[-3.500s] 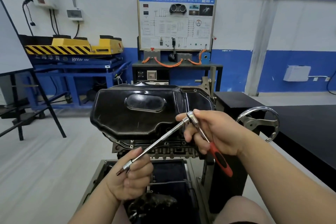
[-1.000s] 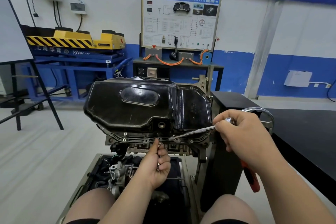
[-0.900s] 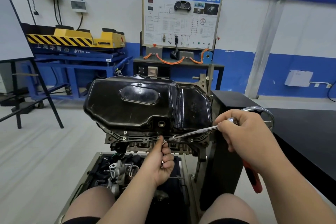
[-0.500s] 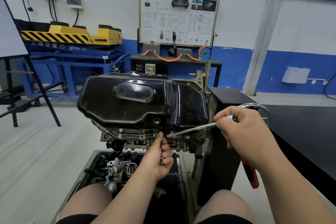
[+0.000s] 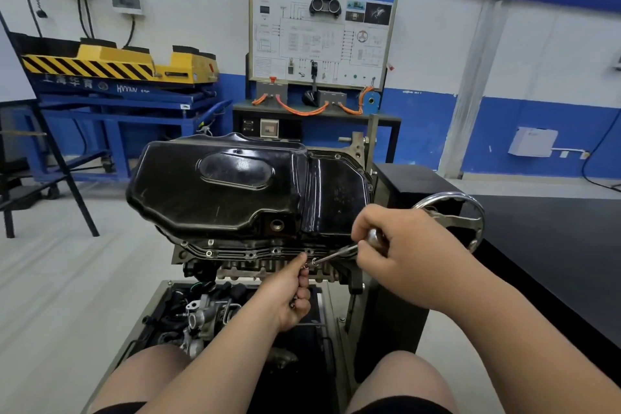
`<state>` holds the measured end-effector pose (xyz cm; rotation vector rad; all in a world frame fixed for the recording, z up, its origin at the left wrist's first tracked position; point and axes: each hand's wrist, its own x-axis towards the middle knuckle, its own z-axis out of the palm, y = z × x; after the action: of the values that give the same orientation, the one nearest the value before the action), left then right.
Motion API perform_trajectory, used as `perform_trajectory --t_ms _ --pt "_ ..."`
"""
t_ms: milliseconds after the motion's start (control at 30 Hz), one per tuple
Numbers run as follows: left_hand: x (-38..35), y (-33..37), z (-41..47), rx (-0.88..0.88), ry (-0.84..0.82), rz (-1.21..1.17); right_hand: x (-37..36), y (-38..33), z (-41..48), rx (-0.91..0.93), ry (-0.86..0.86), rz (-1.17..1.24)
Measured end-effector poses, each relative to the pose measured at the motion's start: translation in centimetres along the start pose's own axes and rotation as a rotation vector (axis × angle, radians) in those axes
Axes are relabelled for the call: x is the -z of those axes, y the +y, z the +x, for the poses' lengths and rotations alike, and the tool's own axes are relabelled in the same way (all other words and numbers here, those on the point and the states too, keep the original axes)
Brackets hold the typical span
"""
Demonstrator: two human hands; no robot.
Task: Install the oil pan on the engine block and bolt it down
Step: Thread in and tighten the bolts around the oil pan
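Note:
The black oil pan (image 5: pixel 235 188) sits on the upturned engine block (image 5: pixel 268 270), which is mounted on a stand. Small bolts (image 5: pixel 250 254) show along the pan's near flange. My right hand (image 5: pixel 400 252) grips the head of a ratchet wrench whose chrome extension bar (image 5: pixel 332 254) slants down-left to the flange. My left hand (image 5: pixel 289 292) is raised under the flange and pinches the tip of the bar at a bolt hole. The wrench's red handle is hidden behind my right forearm.
A tray (image 5: pixel 208 316) under the engine holds loose engine parts. A chrome handwheel (image 5: pixel 470 212) on the stand sits right of my right hand. A black bench (image 5: pixel 554 245) runs along the right. A blue lift table (image 5: pixel 117 101) and a training panel (image 5: pixel 322 30) stand behind.
Since 3.5 s ago both hands moved the wrench from mid-air to the pan's near flange. In the last second the bar's tip dropped to the flange's lower edge.

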<state>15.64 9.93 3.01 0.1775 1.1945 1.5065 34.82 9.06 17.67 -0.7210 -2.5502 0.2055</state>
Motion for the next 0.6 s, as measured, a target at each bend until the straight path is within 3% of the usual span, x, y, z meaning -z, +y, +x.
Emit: perform_trajectory --t_ms 200,600 --pt "-2.9 0.7 0.8 0.056 -0.01 -0.057 -1.6 0.0 -0.8 0.103 0.083 -0.115" --pt "-1.3 -0.1 2.1 0.057 -0.23 -0.212 -5.6 1.8 -1.3 0.258 0.293 -0.282"
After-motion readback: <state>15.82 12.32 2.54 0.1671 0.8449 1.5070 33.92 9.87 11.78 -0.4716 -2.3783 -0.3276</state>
